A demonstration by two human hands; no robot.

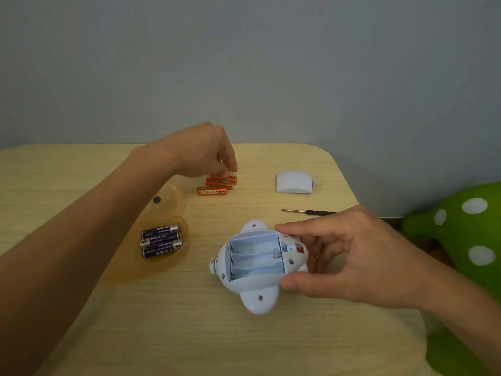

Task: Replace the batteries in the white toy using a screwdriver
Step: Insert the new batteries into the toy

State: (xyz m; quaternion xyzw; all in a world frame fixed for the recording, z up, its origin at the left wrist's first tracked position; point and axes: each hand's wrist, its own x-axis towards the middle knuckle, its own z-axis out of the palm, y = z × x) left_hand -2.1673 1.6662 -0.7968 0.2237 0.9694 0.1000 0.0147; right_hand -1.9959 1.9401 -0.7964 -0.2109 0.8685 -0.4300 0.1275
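The white toy (254, 270) lies belly-up on the table, its three-slot battery bay uncovered with no cells in it. My right hand (347, 256) grips the toy's right side between thumb and fingers. Three orange batteries (217, 184) lie side by side further back. My left hand (206, 153) hovers over them, its fingertips touching the rearmost one; whether it is gripped is hidden. Three dark blue batteries (161, 240) rest in an amber plastic case (162, 264) at the left. The white battery cover (294, 181) lies at the back right. The screwdriver (309, 212) lies behind my right hand.
A green plush with white dots (466, 240) leans at the table's right edge. The wooden table (244, 335) ends at a grey wall behind. The amber case's lid (168, 202) lies flipped back beside my left forearm.
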